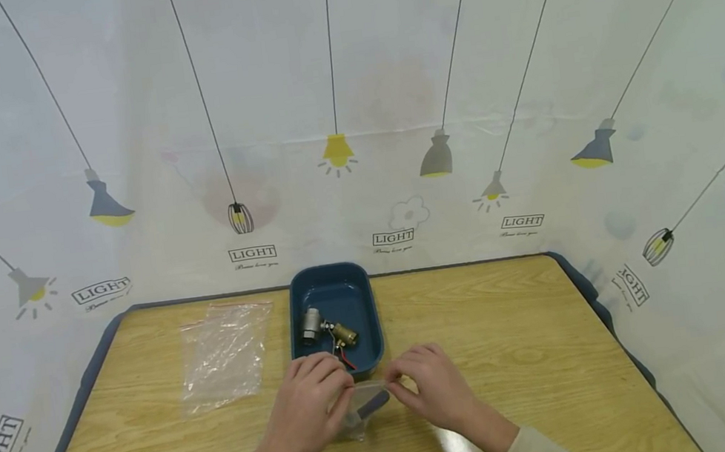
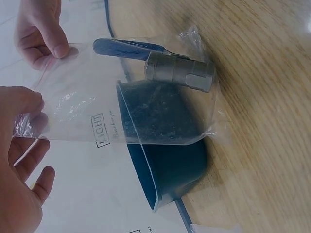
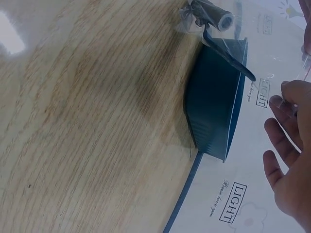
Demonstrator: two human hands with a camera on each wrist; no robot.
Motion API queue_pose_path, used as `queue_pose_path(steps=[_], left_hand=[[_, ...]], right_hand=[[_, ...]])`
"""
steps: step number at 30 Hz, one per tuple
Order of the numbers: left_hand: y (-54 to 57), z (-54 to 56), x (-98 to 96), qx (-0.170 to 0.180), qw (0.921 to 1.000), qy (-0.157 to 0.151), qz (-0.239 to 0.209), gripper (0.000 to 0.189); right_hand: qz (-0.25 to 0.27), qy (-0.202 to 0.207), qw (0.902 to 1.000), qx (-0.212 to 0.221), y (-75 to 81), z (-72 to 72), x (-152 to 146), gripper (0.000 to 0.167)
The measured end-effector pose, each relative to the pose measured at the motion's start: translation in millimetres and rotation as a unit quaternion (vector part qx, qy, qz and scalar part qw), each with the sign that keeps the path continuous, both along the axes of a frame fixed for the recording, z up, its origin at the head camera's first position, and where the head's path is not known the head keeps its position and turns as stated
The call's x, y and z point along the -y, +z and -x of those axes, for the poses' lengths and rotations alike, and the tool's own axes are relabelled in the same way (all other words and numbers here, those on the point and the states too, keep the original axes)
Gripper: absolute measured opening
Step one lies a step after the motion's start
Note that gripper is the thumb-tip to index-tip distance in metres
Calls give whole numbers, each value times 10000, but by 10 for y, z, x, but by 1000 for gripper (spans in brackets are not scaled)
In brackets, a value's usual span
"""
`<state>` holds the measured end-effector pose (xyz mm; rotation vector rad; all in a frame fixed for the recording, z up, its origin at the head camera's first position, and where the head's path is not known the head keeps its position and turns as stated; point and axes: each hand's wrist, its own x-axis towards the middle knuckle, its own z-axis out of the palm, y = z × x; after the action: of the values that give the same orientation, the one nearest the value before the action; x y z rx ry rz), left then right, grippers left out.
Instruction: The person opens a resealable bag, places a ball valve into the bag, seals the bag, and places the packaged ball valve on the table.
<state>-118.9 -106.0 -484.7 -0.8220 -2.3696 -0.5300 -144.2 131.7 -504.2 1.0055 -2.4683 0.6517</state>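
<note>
A clear zip bag (image 2: 73, 116) hangs upright above the table, held by its top edge between both hands. My left hand (image 1: 306, 408) pinches one top corner, thumb against fingers. At the opposite corner my right hand (image 1: 435, 389) pinches the same edge. Inside the bag, toward the bottom, lies a metal ball valve (image 2: 180, 72) with a blue lever handle (image 2: 121, 49). Just beyond the hands is a dark blue tray (image 1: 375, 314). It contains a silver valve (image 1: 311, 323), a brass valve (image 1: 345, 334) and a red-handled piece (image 1: 347, 360), partly hidden by the left hand.
Flat clear plastic bags (image 1: 226, 357) lie on the wooden table (image 1: 494, 323) left of the tray. Behind the table's far edge hangs a white sheet (image 1: 277, 64) printed with lamps, which also runs along both sides.
</note>
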Motion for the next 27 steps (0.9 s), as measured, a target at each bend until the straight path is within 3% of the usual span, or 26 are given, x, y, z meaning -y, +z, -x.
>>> queue_pose_path(steps=[14, 27], left_hand=[[-17, 8, 25, 34, 9999, 8, -102, 10], [-5, 4, 18, 136, 9999, 24, -91, 9]], right_hand=[[-110, -196, 9997, -102, -34, 13, -38, 13], [-184, -356, 9985, 380, -12, 1, -95, 7]])
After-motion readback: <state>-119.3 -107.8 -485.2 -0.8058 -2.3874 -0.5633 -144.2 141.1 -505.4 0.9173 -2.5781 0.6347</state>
